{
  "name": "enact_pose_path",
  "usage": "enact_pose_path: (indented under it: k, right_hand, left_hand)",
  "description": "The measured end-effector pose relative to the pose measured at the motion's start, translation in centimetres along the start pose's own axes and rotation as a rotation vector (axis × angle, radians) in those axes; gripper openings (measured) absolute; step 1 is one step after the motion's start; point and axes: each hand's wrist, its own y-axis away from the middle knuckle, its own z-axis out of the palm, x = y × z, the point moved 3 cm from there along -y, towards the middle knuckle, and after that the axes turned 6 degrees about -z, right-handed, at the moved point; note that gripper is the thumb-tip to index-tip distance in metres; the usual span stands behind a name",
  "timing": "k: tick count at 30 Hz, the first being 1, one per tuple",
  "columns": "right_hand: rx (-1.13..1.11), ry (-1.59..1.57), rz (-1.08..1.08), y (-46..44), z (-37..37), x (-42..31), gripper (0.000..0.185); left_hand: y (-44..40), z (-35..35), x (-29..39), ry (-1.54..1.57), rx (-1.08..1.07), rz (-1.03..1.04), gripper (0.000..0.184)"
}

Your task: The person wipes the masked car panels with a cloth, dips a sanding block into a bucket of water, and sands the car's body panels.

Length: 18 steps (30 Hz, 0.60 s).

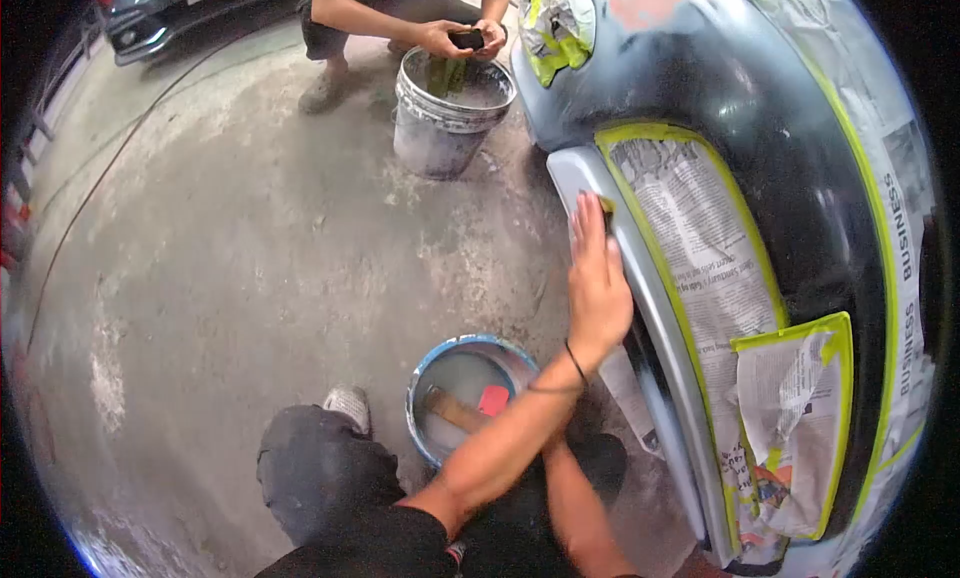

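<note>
My left hand, with a dark band at the wrist, lies stretched against the pale grey strip along the car bumper. Its fingers are straight and close together, and a small yellow and dark patch shows by the fingertips. Whatever is under the palm is hidden. My right forearm reaches up from the bottom edge and passes beneath my left forearm, which hides the right hand. Newspaper edged with yellow-green tape covers the bumper's openings.
Below my left hand stands a blue-rimmed bucket of cloudy water with a brown block and a red piece. Beyond, a person crouches over a whitish bucket, holding a dark object. Another car stands at the upper left.
</note>
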Motion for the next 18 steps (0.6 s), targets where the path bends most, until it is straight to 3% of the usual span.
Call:
enact_pose_path:
  k: [2,5,7,10,12,13,15,16,18]
  right_hand:
    - [0.002,0.015,0.015,-0.4,0.0,0.5,0.054]
    - [-0.010,0.023,0.058,0.5,0.2,0.9,0.057]
    - [-0.026,0.042,0.085,0.3,0.0,0.5,0.059]
    - [-0.013,0.081,0.058,1.0,0.1,1.4,0.062]
    - [0.003,-0.518,-0.341,1.2,0.2,2.4,0.063]
    - [0.010,-0.514,-0.347,0.7,0.4,2.2,0.063]
    - [-0.034,0.099,0.021,0.6,-0.4,0.1,0.062]
    - [-0.044,0.104,0.074,0.2,1.0,2.6,0.060]
    - [-0.049,0.047,0.076,0.6,0.1,1.0,0.059]
  left_hand:
    - [0.2,0.2,-0.3,0.001,-0.002,-0.033,0.061]
    - [-6.2,-1.6,-3.3,0.020,0.027,-0.026,0.054]
    - [-8.6,-3.1,-3.9,-0.147,-0.074,-0.136,0.057]
    - [-2.2,-1.3,-0.9,-0.196,-0.046,0.010,0.058]
    - [0.5,-0.8,-0.3,-0.196,-0.041,0.041,0.059]
    - [0.8,-0.6,-0.6,-0.210,-0.027,0.063,0.059]
    - [-1.0,-0.8,-1.8,-0.221,-0.015,0.077,0.060]
    - [-4.3,-1.6,-2.7,-0.231,-0.023,0.030,0.061]
    - [-5.2,-2.8,-3.3,-0.257,-0.046,-0.026,0.061]
